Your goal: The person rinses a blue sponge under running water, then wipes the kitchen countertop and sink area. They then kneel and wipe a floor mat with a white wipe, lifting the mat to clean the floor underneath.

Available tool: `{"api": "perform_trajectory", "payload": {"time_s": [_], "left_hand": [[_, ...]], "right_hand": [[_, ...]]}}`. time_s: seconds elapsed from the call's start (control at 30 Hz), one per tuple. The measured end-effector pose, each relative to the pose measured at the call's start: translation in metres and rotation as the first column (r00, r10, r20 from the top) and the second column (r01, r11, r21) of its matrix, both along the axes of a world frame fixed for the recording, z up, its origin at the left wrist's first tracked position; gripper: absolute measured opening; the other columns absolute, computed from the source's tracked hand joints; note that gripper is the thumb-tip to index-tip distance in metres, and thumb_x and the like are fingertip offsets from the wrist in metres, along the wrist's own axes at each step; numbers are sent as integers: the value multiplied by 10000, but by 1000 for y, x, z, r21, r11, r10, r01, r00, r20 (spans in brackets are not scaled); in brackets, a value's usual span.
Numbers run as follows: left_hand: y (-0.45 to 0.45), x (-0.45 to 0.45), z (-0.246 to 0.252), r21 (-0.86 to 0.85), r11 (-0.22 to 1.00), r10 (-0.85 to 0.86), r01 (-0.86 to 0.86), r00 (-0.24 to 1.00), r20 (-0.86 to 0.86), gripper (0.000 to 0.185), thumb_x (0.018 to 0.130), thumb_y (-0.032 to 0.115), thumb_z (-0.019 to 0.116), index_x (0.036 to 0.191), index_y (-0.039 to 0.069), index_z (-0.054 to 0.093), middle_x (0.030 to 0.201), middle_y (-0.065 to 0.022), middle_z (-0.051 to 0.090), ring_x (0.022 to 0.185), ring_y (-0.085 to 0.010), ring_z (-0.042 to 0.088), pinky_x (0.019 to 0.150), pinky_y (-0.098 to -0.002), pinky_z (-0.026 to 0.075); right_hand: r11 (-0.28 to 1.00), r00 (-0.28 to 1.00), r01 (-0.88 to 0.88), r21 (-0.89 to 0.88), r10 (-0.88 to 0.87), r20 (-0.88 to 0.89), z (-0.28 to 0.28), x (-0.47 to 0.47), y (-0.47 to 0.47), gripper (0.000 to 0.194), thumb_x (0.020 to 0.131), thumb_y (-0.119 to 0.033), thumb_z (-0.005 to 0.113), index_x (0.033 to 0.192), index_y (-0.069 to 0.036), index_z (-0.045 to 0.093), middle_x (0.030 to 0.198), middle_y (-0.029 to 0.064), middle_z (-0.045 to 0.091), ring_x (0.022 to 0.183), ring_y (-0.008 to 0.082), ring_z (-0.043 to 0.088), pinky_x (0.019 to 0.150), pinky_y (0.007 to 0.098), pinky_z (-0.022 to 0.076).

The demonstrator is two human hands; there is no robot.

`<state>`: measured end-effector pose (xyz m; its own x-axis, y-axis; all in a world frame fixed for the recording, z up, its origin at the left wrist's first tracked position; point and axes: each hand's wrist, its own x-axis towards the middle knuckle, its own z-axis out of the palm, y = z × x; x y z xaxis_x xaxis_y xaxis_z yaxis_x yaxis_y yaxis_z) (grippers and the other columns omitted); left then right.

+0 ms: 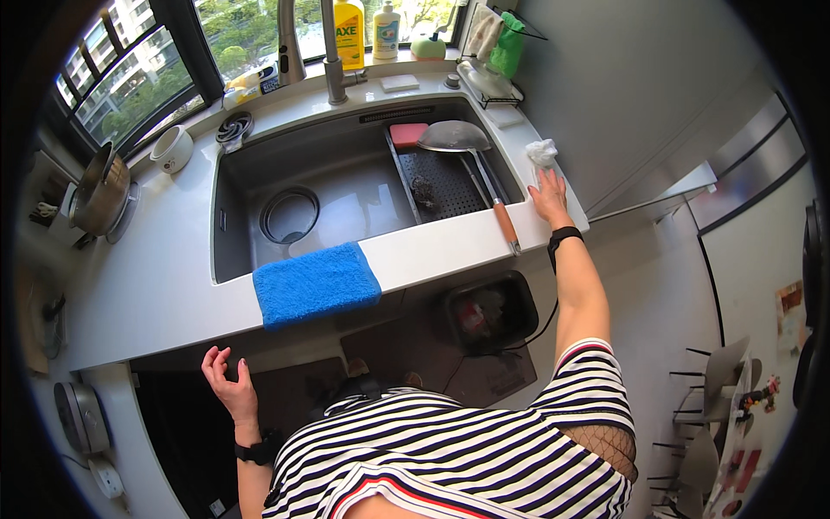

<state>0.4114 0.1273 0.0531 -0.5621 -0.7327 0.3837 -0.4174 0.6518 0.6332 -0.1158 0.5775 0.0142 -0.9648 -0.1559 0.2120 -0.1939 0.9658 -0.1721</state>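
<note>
My right hand (551, 198) reaches over the white counter right of the sink, its fingertips at a crumpled white tissue or cloth (542, 152); whether they touch it is hard to tell. My left hand (230, 383) hangs in front of the counter edge, fingers apart and slightly bent, holding nothing. Between the hands, a folded blue towel (318, 284) lies over the sink's front edge. A wok (454, 136) or large ladle with a wooden handle (504, 224) rests across the sink's right part, beside a pink sponge (408, 135) and a dark scourer (424, 192).
The dark sink basin (324, 194) lies ahead, its faucet (336, 81) behind. Dish soap bottles (349, 36) stand on the sill. At left are a metal pot (100, 194) and a white bowl (172, 149). A black waste bin (493, 311) sits below the counter; a cable runs near it.
</note>
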Motion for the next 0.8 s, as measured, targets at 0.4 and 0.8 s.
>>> {"api": "perform_trajectory", "payload": {"time_s": [0.4, 0.8], "left_hand": [[43, -17, 8, 449, 877, -57, 170, 966, -253, 194, 813, -68, 578, 1003, -29, 571, 1216, -87, 445, 922, -140, 571, 771, -245, 491], [74, -141, 111, 636, 259, -592, 727, 640, -490, 616, 798, 111, 695, 1322, 32, 381, 1177, -132, 534, 988, -202, 590, 822, -299, 503]], "right_hand": [[788, 919, -42, -614, 271, 285, 47, 108, 27, 259, 777, -73, 538, 994, -66, 679, 981, 79, 659, 826, 239, 635, 696, 342, 523], [586, 337, -143, -798, 787, 518, 258, 197, -158, 299, 896, -160, 500, 1116, 21, 592, 926, 86, 626, 803, 136, 611, 643, 265, 530]]}}
